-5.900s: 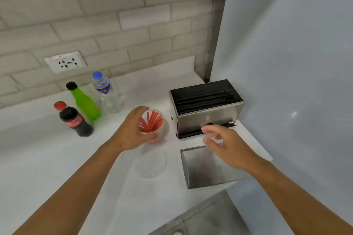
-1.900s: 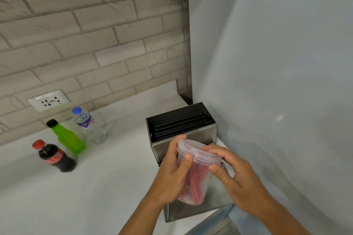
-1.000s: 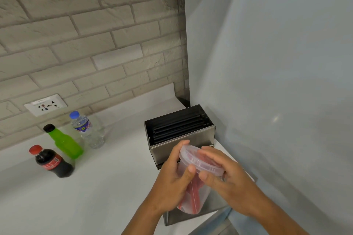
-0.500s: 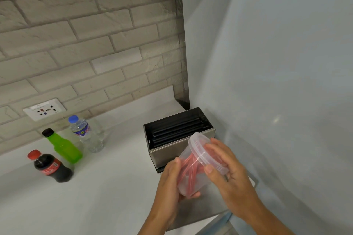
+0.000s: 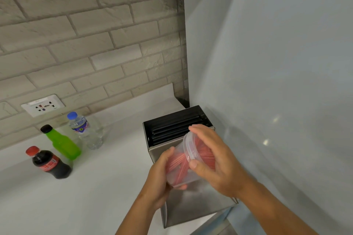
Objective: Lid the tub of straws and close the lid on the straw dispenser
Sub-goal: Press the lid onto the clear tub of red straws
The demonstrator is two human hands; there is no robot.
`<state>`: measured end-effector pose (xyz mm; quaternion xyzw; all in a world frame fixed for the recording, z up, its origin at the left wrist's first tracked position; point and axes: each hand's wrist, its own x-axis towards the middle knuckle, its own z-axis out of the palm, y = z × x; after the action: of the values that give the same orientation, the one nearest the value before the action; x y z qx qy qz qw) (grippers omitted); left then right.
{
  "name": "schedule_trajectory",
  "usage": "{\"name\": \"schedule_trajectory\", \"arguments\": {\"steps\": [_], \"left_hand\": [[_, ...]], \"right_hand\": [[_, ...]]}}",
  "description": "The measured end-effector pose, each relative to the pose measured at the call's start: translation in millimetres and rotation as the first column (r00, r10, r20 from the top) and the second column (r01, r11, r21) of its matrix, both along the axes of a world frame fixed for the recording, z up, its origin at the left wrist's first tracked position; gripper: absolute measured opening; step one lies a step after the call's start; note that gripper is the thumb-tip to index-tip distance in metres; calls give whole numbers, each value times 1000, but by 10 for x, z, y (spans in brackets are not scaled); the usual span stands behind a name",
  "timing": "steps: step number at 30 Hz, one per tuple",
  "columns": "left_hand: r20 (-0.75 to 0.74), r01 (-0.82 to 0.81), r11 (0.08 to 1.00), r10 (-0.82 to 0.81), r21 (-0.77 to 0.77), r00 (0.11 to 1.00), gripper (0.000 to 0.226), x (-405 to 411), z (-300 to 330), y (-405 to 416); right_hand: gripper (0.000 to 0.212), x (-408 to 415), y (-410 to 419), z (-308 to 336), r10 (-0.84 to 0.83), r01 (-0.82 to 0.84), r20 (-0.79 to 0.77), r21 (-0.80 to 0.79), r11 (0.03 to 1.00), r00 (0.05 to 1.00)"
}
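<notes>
Both-hand grip on tilted, lidded tub (image 5: 183, 166)

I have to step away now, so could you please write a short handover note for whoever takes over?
Left hand: cupping the body of the straw tub, held tilted in the air.
Right hand: gripping the clear lid, which sits on the tub's mouth.
Straw dispenser: on the counter behind the hands, top open, black straws visible; its steel lid lies in front of it.
Done: tub appears lidded; seal unconfirmed.
Left: set the tub down, close the dispenser lid.
</notes>
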<state>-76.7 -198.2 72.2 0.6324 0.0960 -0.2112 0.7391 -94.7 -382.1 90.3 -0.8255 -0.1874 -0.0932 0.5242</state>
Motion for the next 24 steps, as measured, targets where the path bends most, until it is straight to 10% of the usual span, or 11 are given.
{"name": "schedule_trajectory", "arguments": {"steps": [15,24], "left_hand": [[263,-190,975,154,114,952,40,-29,143,-114],[8,96,990,-96,-102,995,51,93,213,82]], "right_hand": [[61,205,53,29,-23,32,-54,189,982,998],[71,84,59,72,47,-42,134,-38,998,990]]}}
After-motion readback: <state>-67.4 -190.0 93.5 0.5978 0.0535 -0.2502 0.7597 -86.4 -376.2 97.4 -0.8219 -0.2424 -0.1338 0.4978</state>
